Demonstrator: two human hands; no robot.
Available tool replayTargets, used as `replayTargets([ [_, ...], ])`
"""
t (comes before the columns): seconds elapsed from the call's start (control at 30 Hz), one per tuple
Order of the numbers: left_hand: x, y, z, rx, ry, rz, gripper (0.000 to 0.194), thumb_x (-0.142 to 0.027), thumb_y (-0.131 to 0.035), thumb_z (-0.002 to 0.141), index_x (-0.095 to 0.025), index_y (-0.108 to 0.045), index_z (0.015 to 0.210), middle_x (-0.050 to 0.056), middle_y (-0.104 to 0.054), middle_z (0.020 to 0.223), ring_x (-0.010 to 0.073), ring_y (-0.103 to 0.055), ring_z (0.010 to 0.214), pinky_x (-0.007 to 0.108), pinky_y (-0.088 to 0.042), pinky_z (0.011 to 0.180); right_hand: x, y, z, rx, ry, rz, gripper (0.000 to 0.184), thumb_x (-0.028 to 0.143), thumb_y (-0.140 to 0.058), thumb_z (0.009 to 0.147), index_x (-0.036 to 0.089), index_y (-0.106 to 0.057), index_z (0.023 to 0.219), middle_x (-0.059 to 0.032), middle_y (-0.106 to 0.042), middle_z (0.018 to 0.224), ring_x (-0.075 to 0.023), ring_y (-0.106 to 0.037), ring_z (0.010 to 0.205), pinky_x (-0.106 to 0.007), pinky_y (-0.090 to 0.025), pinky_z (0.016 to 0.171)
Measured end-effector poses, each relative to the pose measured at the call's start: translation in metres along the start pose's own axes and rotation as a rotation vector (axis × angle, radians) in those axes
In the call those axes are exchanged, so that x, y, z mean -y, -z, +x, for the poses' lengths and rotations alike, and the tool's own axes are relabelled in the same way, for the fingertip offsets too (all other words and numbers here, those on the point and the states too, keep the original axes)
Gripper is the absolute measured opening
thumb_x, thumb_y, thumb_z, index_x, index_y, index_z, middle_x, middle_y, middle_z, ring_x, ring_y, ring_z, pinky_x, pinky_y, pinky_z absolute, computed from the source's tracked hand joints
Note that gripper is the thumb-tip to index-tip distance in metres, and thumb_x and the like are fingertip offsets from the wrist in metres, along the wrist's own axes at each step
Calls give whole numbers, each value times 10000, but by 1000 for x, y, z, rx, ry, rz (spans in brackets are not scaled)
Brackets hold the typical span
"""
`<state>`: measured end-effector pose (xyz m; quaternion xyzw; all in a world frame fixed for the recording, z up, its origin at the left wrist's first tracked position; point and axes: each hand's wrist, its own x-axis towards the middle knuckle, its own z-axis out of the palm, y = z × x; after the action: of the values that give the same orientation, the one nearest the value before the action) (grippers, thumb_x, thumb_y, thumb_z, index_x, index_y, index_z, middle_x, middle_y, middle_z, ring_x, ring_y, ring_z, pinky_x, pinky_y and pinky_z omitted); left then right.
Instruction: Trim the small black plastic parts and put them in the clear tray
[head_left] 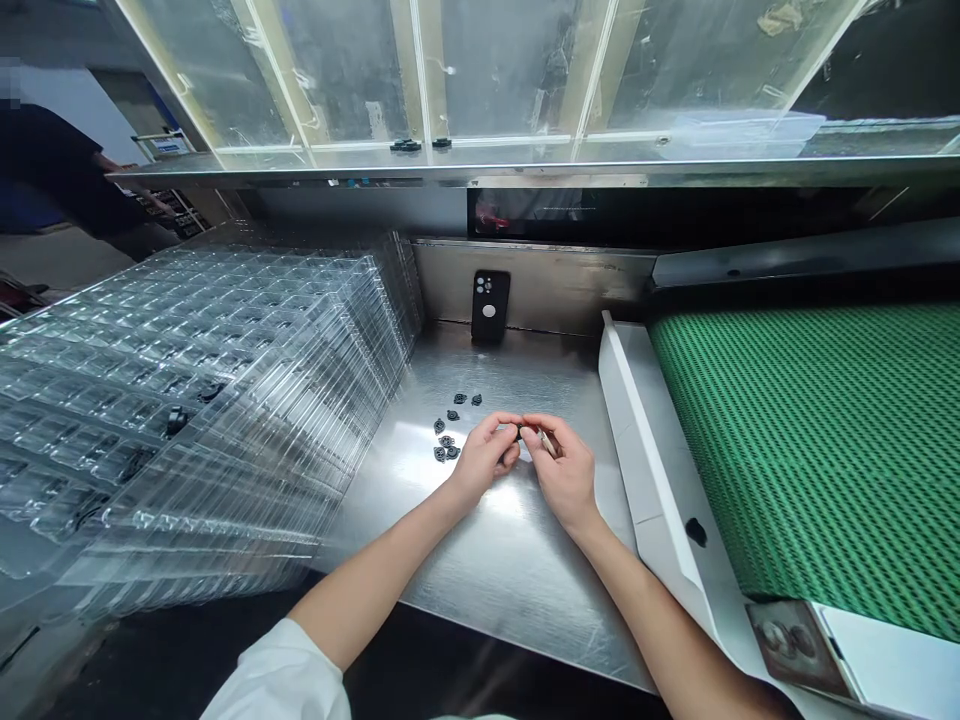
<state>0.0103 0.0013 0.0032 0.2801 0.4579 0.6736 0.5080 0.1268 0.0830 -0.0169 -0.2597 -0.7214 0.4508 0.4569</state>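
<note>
My left hand (486, 455) and my right hand (561, 465) meet above the metal table (480, 570). Both pinch a small black part (519, 432) between thumbs and forefingers, and most of it is hidden by the fingertips. A thin pale object (548, 443) also shows within the fingers of my right hand; its kind cannot be made out. To the left of my left hand, several small black round parts with side tabs (446, 441) lie loose on the metal.
Stacked clear plastic trays (225, 330) stand on the left, a few black parts in them. A black phone (491, 308) leans upright at the back. To the right, past a white rail (652, 480), runs a green conveyor belt (817, 440). A person (67, 180) stands far left.
</note>
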Motion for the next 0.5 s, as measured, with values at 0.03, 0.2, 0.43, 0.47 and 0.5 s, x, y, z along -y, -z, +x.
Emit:
replayTargets([
  [0.03, 1, 0, 0, -3, -10, 0, 547, -589, -770, 796, -172, -567, 1084, -85, -470, 540, 40, -264, 429, 173, -161, 435, -1, 0, 0, 9, -9, 0, 230, 436, -685, 964, 241, -751, 1068, -52, -739, 1029, -231, -670, 909, -341, -516, 780],
  [0.2, 3, 0, -1, -25, -33, -11, 519, -577, -743, 818, -185, -526, 1081, -73, -519, 569, 43, -276, 435, 171, -152, 435, -6, -1, -1, 73, -42, 25, 286, 452, -713, 928, 243, -743, 1120, -54, -733, 1058, -231, -674, 909, -355, -527, 818],
  [0.43, 3, 0, -1, -13, 5, -19, 512, -560, -727, 814, -197, -502, 1095, -72, -536, 574, 40, -268, 417, 171, -144, 441, -6, 0, -1, 96, -25, 53, 226, 402, -686, 951, 251, -753, 1105, -46, -722, 1037, -223, -666, 907, -349, -509, 808],
  [0.47, 3, 0, -1, -9, 18, -21, 507, -553, -726, 812, -198, -501, 1096, -74, -535, 574, 38, -258, 411, 172, -138, 438, -6, 1, 0, 101, -13, 46, 204, 387, -673, 959, 252, -757, 1086, -43, -718, 1021, -221, -661, 900, -345, -501, 794],
  [0.5, 3, 1, -1, -4, 30, -23, 502, -547, -725, 810, -198, -504, 1095, -74, -536, 575, 36, -252, 406, 174, -133, 436, -5, 1, 0, 102, 0, 36, 187, 375, -662, 964, 252, -761, 1064, -41, -714, 1001, -219, -654, 890, -341, -491, 776],
])
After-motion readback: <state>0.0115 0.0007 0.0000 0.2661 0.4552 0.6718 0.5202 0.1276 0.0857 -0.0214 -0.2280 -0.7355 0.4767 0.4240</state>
